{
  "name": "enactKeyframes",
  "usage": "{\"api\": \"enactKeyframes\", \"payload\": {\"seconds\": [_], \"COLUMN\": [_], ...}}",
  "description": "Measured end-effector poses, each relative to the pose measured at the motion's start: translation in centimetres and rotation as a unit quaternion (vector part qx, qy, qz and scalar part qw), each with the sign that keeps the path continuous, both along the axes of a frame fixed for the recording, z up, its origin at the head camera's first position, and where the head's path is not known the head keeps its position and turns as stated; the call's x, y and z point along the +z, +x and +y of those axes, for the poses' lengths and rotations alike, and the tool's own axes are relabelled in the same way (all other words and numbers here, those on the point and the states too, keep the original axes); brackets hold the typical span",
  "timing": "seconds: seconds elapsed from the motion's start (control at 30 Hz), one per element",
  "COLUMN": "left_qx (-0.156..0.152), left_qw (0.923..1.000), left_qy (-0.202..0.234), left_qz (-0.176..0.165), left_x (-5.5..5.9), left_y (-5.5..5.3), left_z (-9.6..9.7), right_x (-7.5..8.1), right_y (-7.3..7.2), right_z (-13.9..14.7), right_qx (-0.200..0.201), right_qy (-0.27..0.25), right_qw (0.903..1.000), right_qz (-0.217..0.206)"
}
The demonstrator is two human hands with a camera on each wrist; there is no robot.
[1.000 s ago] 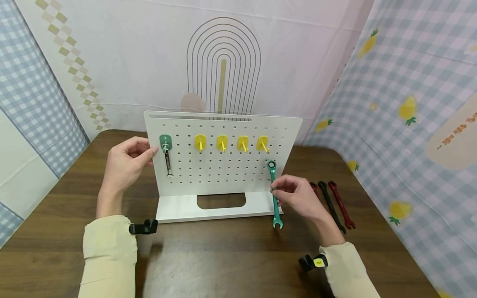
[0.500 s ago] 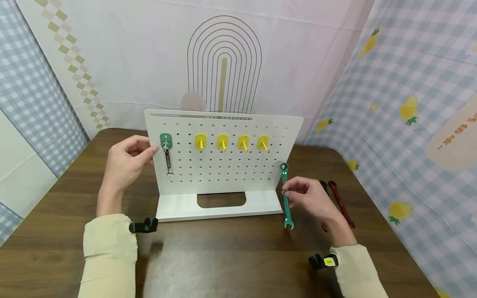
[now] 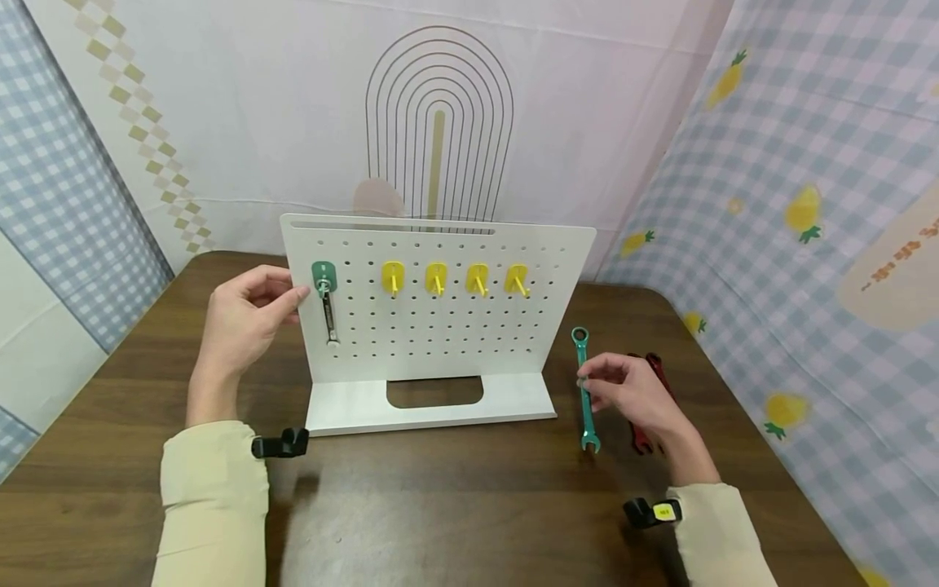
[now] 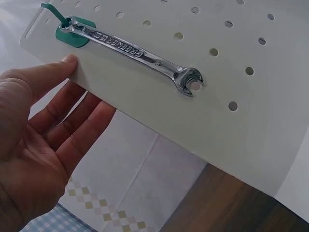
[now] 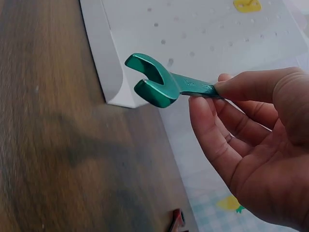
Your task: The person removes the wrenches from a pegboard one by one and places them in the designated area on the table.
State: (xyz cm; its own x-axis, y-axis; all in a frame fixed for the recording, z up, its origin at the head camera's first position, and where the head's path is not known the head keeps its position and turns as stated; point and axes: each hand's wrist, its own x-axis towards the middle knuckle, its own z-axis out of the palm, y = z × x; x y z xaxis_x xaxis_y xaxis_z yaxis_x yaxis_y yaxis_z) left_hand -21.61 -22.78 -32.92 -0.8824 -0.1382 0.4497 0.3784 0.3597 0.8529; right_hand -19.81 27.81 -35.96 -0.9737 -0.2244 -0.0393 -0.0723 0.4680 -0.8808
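Observation:
My left hand (image 3: pixel 245 326) pinches the left edge of a white pegboard (image 3: pixel 433 330), thumb on the front and fingers behind it. Beside that thumb, a silver combination wrench (image 4: pixel 135 54) hangs by its ring end from a green hook (image 4: pixel 77 36). Right of the board, my right hand (image 3: pixel 627 391) pinches a green combination wrench (image 3: pixel 584 391) by its shaft between thumb and fingers. The wrench's ring end points up toward the back and its open end (image 5: pixel 154 82) toward the front. In the right wrist view, the shaft's far part is hidden by the fingers.
Several yellow hooks (image 3: pixel 436 279) stick out in a row on the board's upper half. Behind my right hand lie red wrenches (image 3: pixel 658 373) on the wooden table (image 3: pixel 440 505), partly covered by the hand. Patterned cloth (image 3: pixel 800 163) hangs along the back and sides.
My right hand has carried the green wrench to the right, from in front of the board to beside its right edge. The left hand keeps its hold on the board.

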Motion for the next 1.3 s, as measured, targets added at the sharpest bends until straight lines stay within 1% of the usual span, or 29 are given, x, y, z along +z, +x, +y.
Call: {"api": "enactKeyframes", "payload": {"seconds": [0.23,0.63,0.87,1.13,1.3], "left_qx": [-0.002,0.002,0.004,-0.001,0.003], "left_qw": [0.9999,0.9999,0.9999,0.9999,1.0], "left_qy": [-0.004,-0.004,-0.006,0.002,-0.002], "left_qz": [0.012,0.012,0.011,0.011,0.008], "left_x": [-0.1,-0.1,-0.1,-0.2,-0.3], "left_y": [-0.2,-0.1,-0.1,-0.1,-0.2], "left_z": [-0.1,0.0,0.0,0.0,0.0], "right_x": [-0.6,-1.3,-1.3,-1.4,-1.7], "right_y": [-0.2,-0.3,-0.3,-0.3,-0.5], "right_z": [1.4,3.5,4.0,4.2,4.3], "right_qx": [-0.004,-0.011,-0.017,-0.019,-0.021], "right_qy": [0.016,0.055,0.066,0.072,0.092], "right_qw": [0.9999,0.9983,0.9971,0.9964,0.9948], "right_qz": [-0.003,-0.015,-0.032,-0.041,-0.04]}}
